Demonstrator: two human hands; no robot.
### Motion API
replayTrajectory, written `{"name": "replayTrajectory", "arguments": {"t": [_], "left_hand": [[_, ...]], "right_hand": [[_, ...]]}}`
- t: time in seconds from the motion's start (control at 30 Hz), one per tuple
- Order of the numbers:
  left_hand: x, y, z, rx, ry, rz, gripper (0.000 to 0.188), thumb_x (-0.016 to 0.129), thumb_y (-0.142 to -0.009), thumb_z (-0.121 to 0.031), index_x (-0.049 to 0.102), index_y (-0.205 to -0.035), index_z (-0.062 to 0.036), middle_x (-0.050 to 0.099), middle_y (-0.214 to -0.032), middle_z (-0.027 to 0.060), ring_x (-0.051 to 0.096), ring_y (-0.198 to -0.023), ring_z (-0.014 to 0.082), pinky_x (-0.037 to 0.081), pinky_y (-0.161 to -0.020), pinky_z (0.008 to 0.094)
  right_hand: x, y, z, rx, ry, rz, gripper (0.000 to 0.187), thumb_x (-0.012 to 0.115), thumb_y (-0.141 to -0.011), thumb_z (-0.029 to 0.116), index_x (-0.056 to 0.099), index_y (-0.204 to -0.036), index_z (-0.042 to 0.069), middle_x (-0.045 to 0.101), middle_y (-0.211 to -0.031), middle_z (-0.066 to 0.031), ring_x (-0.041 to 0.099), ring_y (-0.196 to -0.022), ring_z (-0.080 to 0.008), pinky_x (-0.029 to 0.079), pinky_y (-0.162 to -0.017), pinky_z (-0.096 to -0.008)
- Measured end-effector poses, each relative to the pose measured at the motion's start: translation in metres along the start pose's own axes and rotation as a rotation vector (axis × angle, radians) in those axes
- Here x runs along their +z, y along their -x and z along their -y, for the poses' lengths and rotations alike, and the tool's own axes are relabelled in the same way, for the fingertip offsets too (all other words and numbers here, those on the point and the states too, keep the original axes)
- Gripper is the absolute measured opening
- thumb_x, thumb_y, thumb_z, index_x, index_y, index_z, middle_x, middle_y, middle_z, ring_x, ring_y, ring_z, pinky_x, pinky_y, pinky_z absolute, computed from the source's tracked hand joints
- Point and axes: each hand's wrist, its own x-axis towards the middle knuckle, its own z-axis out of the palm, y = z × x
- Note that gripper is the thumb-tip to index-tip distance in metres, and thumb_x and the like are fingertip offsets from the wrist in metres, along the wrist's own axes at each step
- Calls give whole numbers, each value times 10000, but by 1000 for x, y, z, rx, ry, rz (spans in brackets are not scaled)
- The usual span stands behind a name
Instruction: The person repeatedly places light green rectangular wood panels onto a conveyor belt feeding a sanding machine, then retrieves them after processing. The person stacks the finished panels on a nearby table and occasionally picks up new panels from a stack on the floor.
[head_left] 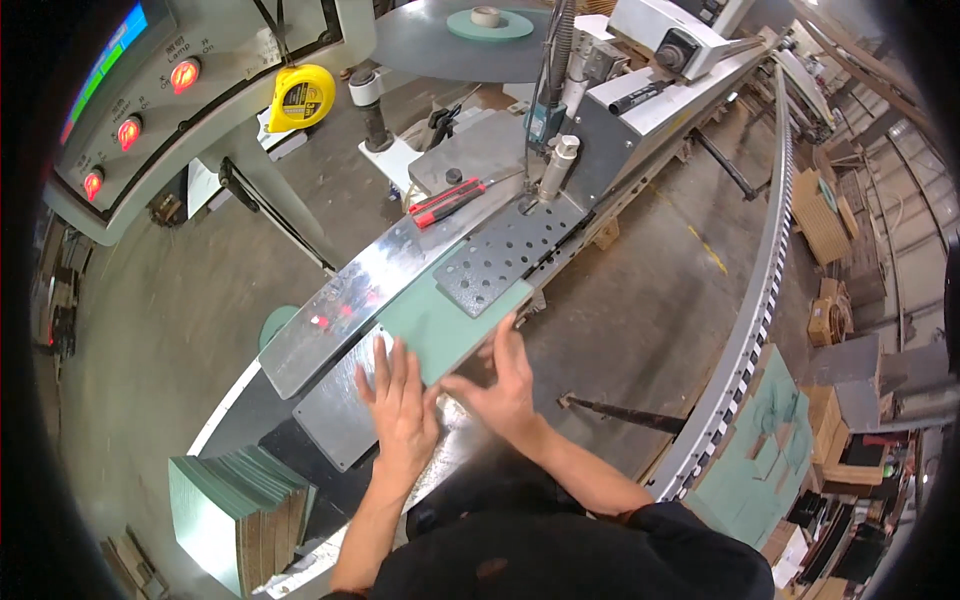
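Note:
A pale green rectangular board (435, 322) lies flat on the metal bed of a machine, its far end beneath a dark plate with round holes (505, 262). My left hand (402, 405) has its fingers stretched out and apart, with the fingertips at the board's near left end. Along the board's right edge is my right hand (505, 388), its thumb spread from the fingers and pointing toward the left hand. The fingers rest against that edge without wrapping round it. A shiny metal guide rail (345, 305) runs along the board's left side.
Several green-faced boards (235, 500) stand stacked at lower left. A red utility knife (447, 203) lies beyond the rail. At upper left, a yellow tape measure (302, 98) hangs by a control panel (215, 110) with lit red switches. A long curved rail (752, 330) passes at right.

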Motion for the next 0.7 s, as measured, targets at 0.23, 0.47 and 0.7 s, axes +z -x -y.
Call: {"name": "replayTrajectory", "arguments": {"t": [0.23,0.47,0.7], "left_hand": [[35,-4,-18,-132,70,44,520,749,-846,-74,614,-1345,-21,452,-1553,221,284,-1523,410,168,-1219,566],[27,-9,-20,-240,27,-51,688,812,-778,-131,551,-1408,-47,412,-1545,289,332,-1472,479,202,-1188,610],[64,-37,-35,-128,25,-53,515,761,-859,-154,612,-1311,42,555,-1429,247,370,-1470,435,155,-1216,589]], "right_hand": [[-12,18,-30,262,11,150,1047,831,-846,379,228,-1524,-145,579,-1085,-200,587,-924,-311,512,-746,-403],[-12,21,-46,224,2,137,1083,797,-873,443,171,-1554,-120,593,-1100,-211,562,-902,-321,496,-778,-428],[-46,-18,-72,297,-22,137,1017,838,-847,380,268,-1554,-78,608,-1092,-132,555,-866,-238,485,-690,-335]]}}
